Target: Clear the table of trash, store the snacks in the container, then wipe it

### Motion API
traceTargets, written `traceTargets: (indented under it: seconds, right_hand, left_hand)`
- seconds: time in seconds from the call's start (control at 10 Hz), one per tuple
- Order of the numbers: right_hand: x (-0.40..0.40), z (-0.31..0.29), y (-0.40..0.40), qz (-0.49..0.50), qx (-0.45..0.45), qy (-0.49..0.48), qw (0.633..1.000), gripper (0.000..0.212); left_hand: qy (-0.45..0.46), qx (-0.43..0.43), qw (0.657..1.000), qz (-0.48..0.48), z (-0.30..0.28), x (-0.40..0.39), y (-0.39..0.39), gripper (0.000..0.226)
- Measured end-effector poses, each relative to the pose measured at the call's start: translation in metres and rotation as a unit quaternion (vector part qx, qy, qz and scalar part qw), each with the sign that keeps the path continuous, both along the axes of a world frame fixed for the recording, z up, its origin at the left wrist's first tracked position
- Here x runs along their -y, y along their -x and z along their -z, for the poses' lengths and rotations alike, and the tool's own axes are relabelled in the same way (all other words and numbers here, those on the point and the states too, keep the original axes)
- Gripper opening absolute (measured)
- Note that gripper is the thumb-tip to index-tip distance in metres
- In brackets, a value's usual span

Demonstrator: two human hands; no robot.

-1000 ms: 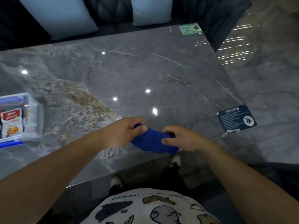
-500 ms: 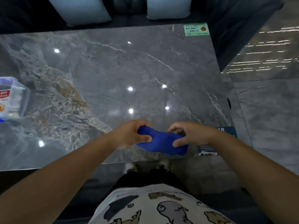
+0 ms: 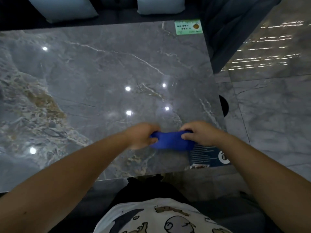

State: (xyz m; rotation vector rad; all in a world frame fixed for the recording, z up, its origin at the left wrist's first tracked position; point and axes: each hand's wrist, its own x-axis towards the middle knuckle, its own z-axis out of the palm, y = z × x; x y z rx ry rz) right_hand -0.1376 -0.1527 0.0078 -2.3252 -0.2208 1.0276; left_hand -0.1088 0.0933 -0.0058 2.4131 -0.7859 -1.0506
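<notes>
Writing first: green card (image 3: 188, 27) w/ an orange round emblem sits at the far right corner of the tabletop (image 3: 104, 78), well beyond both hands; its print is too blurred to read; dark navy card (image 3: 207, 155) w/ rows of fine white text and a white round logo lies just under and right of the right hand (image 3: 197, 132), at the near right corner; text too small to make out, partly hidden by cloth and forearm.

Blue cloth (image 3: 170, 140): soft, bunched into a lumpy strip, matte, held betw. the two hands just over the tabletop near its front edge; can't tell if its underside touches the surface. Left hand (image 3: 140, 136) grip: fingers curled, clamped on the cloth's left end; right hand grip: fingers curled over the right end, thumb tucked at the cloth's top edge; both clamped on cloth, hands apart w/ the strip stretched betw. them.

Tabletop: polished grey marble-look slab, rectangular, white veins running diagonally ahead of the hands, brown-gold mottling far left of the left hand; glossy, w/ round light reflections. Floor (image 3: 272, 115) right of the right hand: same grey stone look, shiny. Two pale cushions (image 3: 159, 5) on dark seating beyond the tabletop's far edge; shirt (image 3: 159, 217) below: white fabric w/ cartoon prints.
</notes>
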Motion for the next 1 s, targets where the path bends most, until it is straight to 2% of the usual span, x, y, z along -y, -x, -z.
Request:
traceTargets:
  seconds: [0.2,0.3,0.4,0.5,0.7,0.9,1.0]
  right_hand:
    - [0.014,0.017,-0.054,0.066,0.230,0.100,0.966,0.019]
    - [0.014,0.039,-0.052,0.034,0.290,0.181,0.939,0.020]
    - [0.015,0.070,-0.020,-0.061,0.280,0.202,0.937,0.029]
    - [0.017,0.086,0.016,-0.093,0.267,0.210,0.936,0.039]
    - [0.006,0.072,0.064,-0.115,0.221,0.256,0.934,0.058]
    - [-0.009,0.057,0.059,-0.084,0.234,0.273,0.930,0.058]
    - [-0.023,0.048,0.057,-0.041,0.245,0.267,0.931,0.051]
  left_hand:
    - [0.010,0.173,0.983,-0.064,0.020,0.035,-0.058,0.026]
    - [-0.026,0.203,0.978,-0.039,0.037,0.037,-0.058,0.037]
    - [-0.086,0.188,0.977,0.049,0.063,0.026,-0.025,0.052]
    - [-0.120,0.181,0.974,0.062,0.069,0.013,0.015,0.066]
    - [-0.157,0.166,0.970,0.085,0.059,0.008,0.058,0.073]
    - [-0.163,0.147,0.971,0.091,0.047,0.001,0.059,0.068]
    - [-0.171,0.144,0.973,0.058,0.042,-0.023,0.063,0.068]
